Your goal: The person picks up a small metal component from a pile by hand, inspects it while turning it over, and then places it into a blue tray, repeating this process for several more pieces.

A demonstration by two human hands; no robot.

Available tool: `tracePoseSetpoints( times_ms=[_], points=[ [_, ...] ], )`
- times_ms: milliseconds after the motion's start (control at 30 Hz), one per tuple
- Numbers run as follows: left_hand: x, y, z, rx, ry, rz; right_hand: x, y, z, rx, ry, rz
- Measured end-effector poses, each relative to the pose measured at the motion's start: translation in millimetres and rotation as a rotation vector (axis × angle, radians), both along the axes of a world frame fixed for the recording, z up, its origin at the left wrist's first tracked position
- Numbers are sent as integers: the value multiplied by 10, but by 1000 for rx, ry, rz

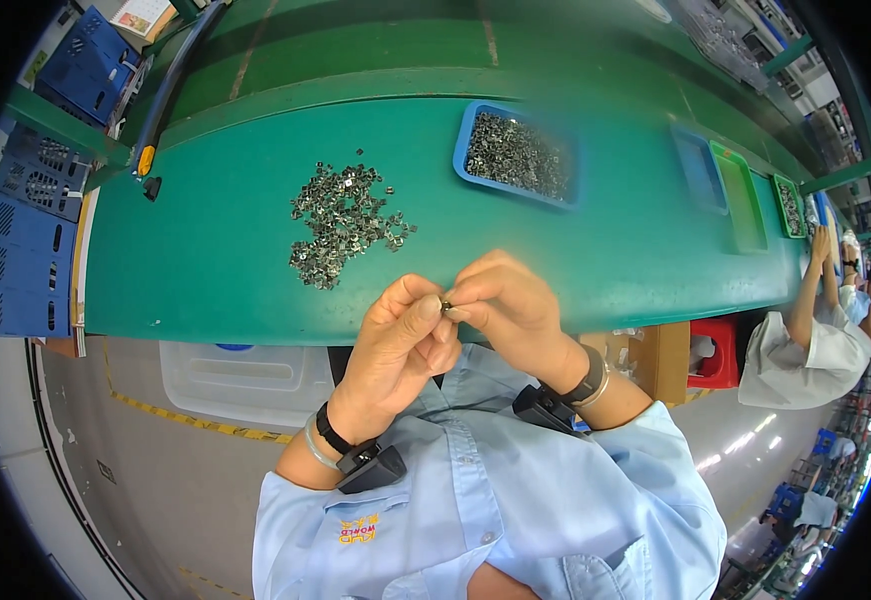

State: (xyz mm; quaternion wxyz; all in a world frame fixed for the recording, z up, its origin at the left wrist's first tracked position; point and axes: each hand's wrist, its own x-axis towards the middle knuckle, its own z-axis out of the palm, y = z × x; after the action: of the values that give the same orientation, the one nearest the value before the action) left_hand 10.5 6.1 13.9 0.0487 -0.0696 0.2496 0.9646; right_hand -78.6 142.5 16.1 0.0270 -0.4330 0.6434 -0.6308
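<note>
My left hand and my right hand meet just over the near edge of the green table. Between their pinched fingertips is a small dark metal part, partly covered by the fingers. Its exact kind is too small to make out. Beyond my left hand lies a loose pile of small shiny metal parts, spread on the tabletop. Farther off, past my right hand, a blue tray holds many similar small metal parts.
At the right stand a blue tray, a green tray and a smaller green tray with parts. Another person works at the far right. Blue crates are stacked left. A lidded clear box and red stool sit below.
</note>
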Motion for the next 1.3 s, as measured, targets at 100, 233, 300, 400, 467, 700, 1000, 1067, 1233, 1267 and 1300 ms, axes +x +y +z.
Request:
tracePoseSetpoints(
  times_ms=[100, 233, 300, 400, 467, 700, 1000, 1067, 1233, 1267, 1300],
  points=[
    [10, -16, 21, -39, -16, 5, -10, 0, 32, 22, 26, 10],
    [16, -48, 72, -107, -53, 0, -23, 9, 56, 63, 45, 25],
    [12, -81, 64, -136, -58, -5, -35, 12, 54, 78, 47, 31],
    [17, -108, 60, -197, -68, -15, -64, 15, 31, 129, 107, 41],
    [23, -111, 64, -224, -97, -18, -66, 20, 17, 130, 112, 39],
    [24, -91, 98, -205, -79, -20, -63, 34, -15, 108, 134, 0],
    [4, -62, 63, -174, -88, -36, -63, 52, -22, 82, 101, 13],
    [-1, -59, 61, -181, -88, -36, -69, 54, -32, 82, 100, 17],
    [-24, -47, 69, -249, -103, -55, -104, 85, -35, 115, 82, 33],
    [-29, -34, 74, -233, -115, -60, -144, 96, 2, 121, 125, 9],
    [-33, -34, 69, -217, -128, -65, -197, 111, 45, 129, 168, -14]
  ],
)
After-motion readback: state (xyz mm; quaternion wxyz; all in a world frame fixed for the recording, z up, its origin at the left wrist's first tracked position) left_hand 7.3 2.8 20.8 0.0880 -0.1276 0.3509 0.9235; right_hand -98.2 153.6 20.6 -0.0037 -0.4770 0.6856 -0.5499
